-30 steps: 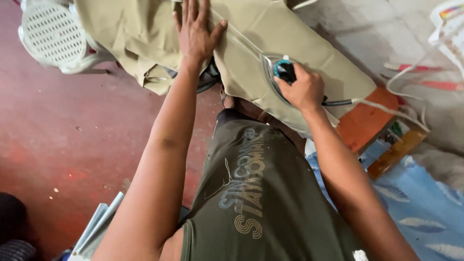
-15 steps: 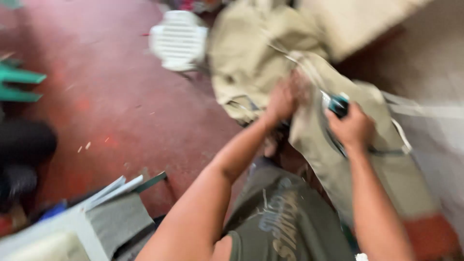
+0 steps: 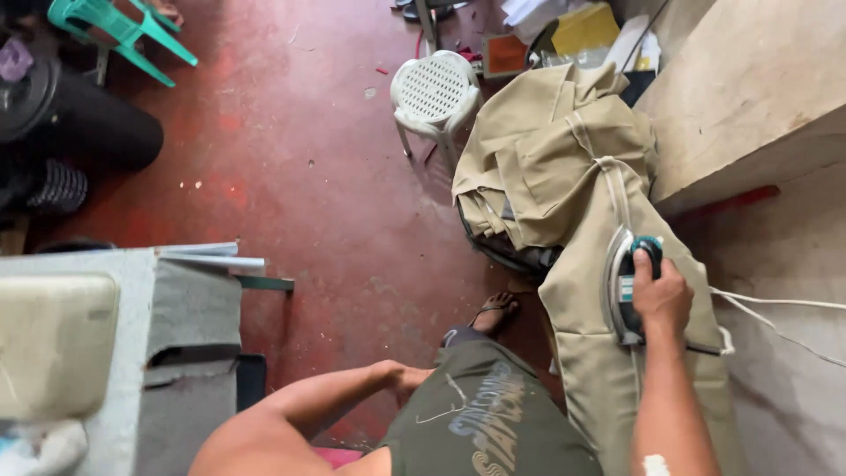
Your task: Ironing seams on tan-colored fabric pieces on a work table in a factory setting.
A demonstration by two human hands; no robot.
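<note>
Red-painted concrete floor (image 3: 300,203) is filling the workshop view, w/ a white plastic stool (image 3: 434,90) and a green plastic chair (image 3: 119,26) standing well apart on it. Right hand (image 3: 659,295) is gripping the handle of an electric iron (image 3: 624,286), fingers closed tight around it, and is pressing the iron flat on khaki trousers (image 3: 564,185) lying along the ironing surface. White cord (image 3: 775,304) is trailing off to the right. Left hand (image 3: 410,379) is resting at the waist, mostly hidden, grip can't be told.
</note>
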